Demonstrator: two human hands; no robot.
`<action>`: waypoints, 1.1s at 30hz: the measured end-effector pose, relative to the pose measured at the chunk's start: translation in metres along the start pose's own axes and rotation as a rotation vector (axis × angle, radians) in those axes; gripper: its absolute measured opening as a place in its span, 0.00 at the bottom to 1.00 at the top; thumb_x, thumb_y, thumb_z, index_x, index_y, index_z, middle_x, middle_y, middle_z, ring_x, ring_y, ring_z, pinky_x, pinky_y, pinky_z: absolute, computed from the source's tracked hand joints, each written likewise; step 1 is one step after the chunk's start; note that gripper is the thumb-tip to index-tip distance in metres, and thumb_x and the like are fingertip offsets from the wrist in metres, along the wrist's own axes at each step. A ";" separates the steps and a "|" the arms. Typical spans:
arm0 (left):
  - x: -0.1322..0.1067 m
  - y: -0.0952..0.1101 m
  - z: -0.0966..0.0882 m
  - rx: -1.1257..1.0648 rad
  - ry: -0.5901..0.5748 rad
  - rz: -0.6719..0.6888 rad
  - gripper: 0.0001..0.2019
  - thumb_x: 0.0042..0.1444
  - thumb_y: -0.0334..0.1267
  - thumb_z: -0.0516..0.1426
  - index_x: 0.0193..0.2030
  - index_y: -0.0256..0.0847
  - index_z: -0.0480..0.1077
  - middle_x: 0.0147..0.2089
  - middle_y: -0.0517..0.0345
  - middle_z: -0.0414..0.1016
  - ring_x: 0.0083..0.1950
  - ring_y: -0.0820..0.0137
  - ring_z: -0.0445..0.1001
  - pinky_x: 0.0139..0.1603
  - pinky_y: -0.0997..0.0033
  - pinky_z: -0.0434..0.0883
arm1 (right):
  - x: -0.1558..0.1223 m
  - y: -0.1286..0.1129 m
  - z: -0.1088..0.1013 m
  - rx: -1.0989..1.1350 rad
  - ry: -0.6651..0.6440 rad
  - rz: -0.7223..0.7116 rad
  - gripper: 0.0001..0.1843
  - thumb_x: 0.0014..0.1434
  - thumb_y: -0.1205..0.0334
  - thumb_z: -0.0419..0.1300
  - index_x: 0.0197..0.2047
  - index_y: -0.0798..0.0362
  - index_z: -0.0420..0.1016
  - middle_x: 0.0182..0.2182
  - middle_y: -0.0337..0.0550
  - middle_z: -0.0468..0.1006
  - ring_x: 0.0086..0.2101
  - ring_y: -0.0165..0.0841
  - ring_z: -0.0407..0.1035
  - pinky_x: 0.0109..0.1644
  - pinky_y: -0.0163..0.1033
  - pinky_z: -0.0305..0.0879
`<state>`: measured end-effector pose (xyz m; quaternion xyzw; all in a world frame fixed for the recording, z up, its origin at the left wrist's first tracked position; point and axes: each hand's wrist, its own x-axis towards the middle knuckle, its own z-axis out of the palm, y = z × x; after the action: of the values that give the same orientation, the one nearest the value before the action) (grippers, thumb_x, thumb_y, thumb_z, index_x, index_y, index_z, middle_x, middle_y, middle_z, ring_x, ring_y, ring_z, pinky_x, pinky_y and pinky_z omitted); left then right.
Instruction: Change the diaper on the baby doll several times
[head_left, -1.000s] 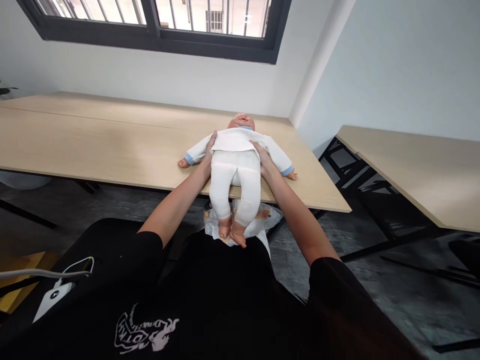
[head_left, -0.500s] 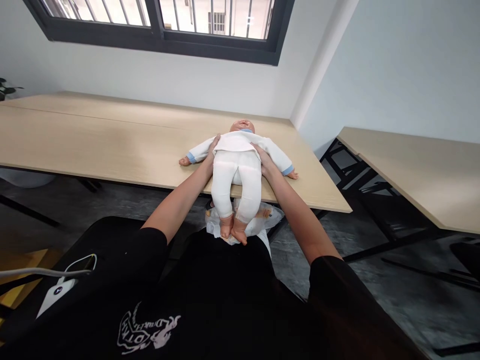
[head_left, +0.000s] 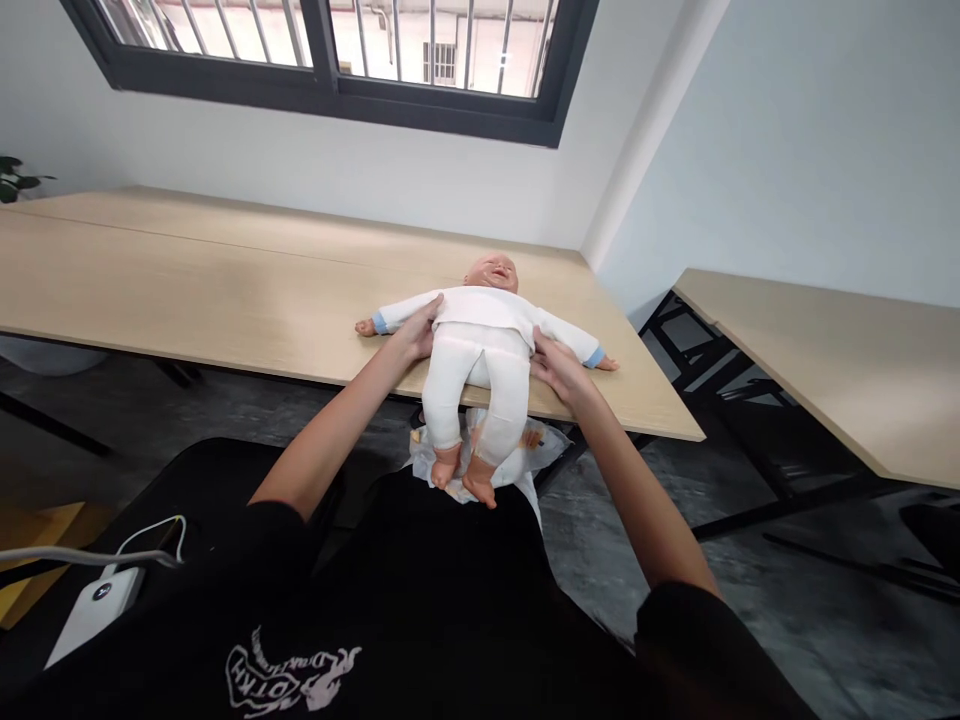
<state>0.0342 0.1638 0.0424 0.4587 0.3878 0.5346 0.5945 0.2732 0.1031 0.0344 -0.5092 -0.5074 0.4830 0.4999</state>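
A baby doll (head_left: 480, 345) in a white top and white trousers lies on its back at the near edge of a long wooden table (head_left: 225, 290), head toward the wall. Its legs hang over the edge and its bare feet reach my lap. My left hand (head_left: 416, 335) presses against the doll's side under its outstretched arm. On the other side, at the hip, my right hand (head_left: 559, 368) has its fingers against the trousers. A crumpled white diaper (head_left: 536, 440) lies on my lap behind the doll's feet.
A second wooden table (head_left: 825, 350) stands to the right across a gap of dark floor (head_left: 750, 560). A white power bank (head_left: 94, 605) with a cable rests at my left hip. A window (head_left: 337, 50) runs above the table, and a plant (head_left: 11, 180) shows at the far left.
The doll has slid a little farther onto the table and its arms lie flatter. My right hand has dropped from the chest to the hip. The view has tilted slightly.
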 end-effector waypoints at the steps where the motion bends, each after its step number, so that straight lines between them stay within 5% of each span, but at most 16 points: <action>1: -0.014 -0.001 -0.005 -0.067 0.037 -0.105 0.13 0.68 0.44 0.56 0.41 0.33 0.71 0.35 0.52 0.78 0.45 0.64 0.78 0.51 0.66 0.74 | -0.017 0.004 -0.008 -0.011 0.078 -0.006 0.24 0.62 0.46 0.62 0.53 0.55 0.70 0.56 0.53 0.73 0.50 0.37 0.74 0.45 0.38 0.78; 3: -0.051 -0.005 -0.014 -0.082 0.093 -0.106 0.10 0.63 0.42 0.61 0.42 0.36 0.70 0.36 0.54 0.78 0.42 0.68 0.78 0.50 0.68 0.74 | -0.054 0.016 -0.024 -0.149 0.184 -0.071 0.23 0.58 0.47 0.65 0.49 0.54 0.71 0.49 0.51 0.76 0.46 0.38 0.75 0.43 0.40 0.78; 5: -0.093 -0.012 -0.018 -0.068 0.153 0.031 0.16 0.56 0.41 0.66 0.46 0.39 0.69 0.44 0.54 0.78 0.46 0.68 0.78 0.53 0.68 0.73 | -0.089 0.029 -0.034 -0.347 0.020 -0.150 0.21 0.63 0.43 0.59 0.41 0.54 0.72 0.37 0.48 0.78 0.38 0.38 0.75 0.44 0.43 0.77; 8: -0.146 -0.031 -0.014 0.096 0.211 0.225 0.19 0.52 0.43 0.68 0.47 0.40 0.70 0.51 0.51 0.77 0.55 0.65 0.76 0.59 0.65 0.71 | -0.123 0.053 -0.036 -0.715 -0.152 -0.215 0.21 0.66 0.43 0.54 0.42 0.54 0.75 0.39 0.50 0.79 0.42 0.44 0.75 0.51 0.51 0.73; 12: -0.177 -0.062 0.002 0.093 0.360 0.339 0.21 0.52 0.48 0.68 0.46 0.42 0.68 0.52 0.50 0.74 0.58 0.63 0.73 0.58 0.65 0.71 | -0.125 0.089 -0.027 -1.000 -0.046 -0.274 0.25 0.63 0.47 0.57 0.54 0.58 0.69 0.52 0.62 0.73 0.57 0.55 0.66 0.61 0.59 0.64; 15: -0.180 -0.083 0.009 0.017 0.442 0.272 0.25 0.51 0.56 0.68 0.46 0.43 0.67 0.49 0.52 0.74 0.53 0.65 0.75 0.55 0.66 0.72 | -0.109 0.110 -0.019 -0.869 -0.065 -0.266 0.27 0.58 0.42 0.61 0.49 0.58 0.68 0.47 0.60 0.74 0.51 0.53 0.69 0.58 0.57 0.66; 18: -0.180 -0.104 0.006 -0.099 0.326 0.004 0.30 0.53 0.69 0.59 0.44 0.41 0.70 0.46 0.50 0.77 0.49 0.61 0.77 0.51 0.63 0.73 | -0.100 0.115 -0.016 -0.607 -0.123 -0.216 0.32 0.56 0.36 0.61 0.48 0.57 0.68 0.43 0.54 0.76 0.45 0.47 0.71 0.53 0.52 0.69; 21: -0.182 -0.119 -0.006 -0.073 0.185 -0.172 0.29 0.47 0.66 0.64 0.40 0.38 0.75 0.44 0.47 0.81 0.50 0.55 0.78 0.53 0.59 0.73 | -0.104 0.097 -0.022 -0.479 -0.307 -0.133 0.34 0.56 0.36 0.63 0.52 0.57 0.71 0.44 0.49 0.77 0.44 0.42 0.70 0.50 0.45 0.69; 26: -0.188 -0.122 -0.031 0.235 -0.062 -0.183 0.16 0.49 0.49 0.67 0.39 0.39 0.79 0.44 0.50 0.83 0.50 0.53 0.78 0.56 0.57 0.72 | -0.131 0.048 -0.041 -0.647 -0.837 0.011 0.17 0.60 0.49 0.64 0.41 0.57 0.77 0.36 0.42 0.79 0.37 0.37 0.71 0.42 0.37 0.66; 28: -0.191 -0.119 -0.039 0.329 -0.202 -0.182 0.15 0.53 0.47 0.64 0.41 0.39 0.80 0.47 0.49 0.83 0.51 0.53 0.78 0.57 0.57 0.72 | -0.146 0.038 -0.040 -0.798 -0.934 0.048 0.14 0.56 0.57 0.66 0.43 0.56 0.78 0.39 0.43 0.80 0.39 0.39 0.73 0.45 0.38 0.67; 33: -0.197 -0.120 -0.045 0.597 -0.415 -0.090 0.13 0.60 0.42 0.59 0.47 0.42 0.81 0.55 0.49 0.80 0.59 0.52 0.75 0.66 0.52 0.66 | -0.181 0.040 -0.011 -0.941 -1.049 0.006 0.40 0.55 0.52 0.70 0.67 0.58 0.67 0.58 0.58 0.73 0.55 0.49 0.69 0.60 0.45 0.66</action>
<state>-0.0004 -0.0266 -0.0916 0.6931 0.4178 0.2666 0.5234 0.2823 -0.0776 -0.0080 -0.3725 -0.8352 0.3955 -0.0854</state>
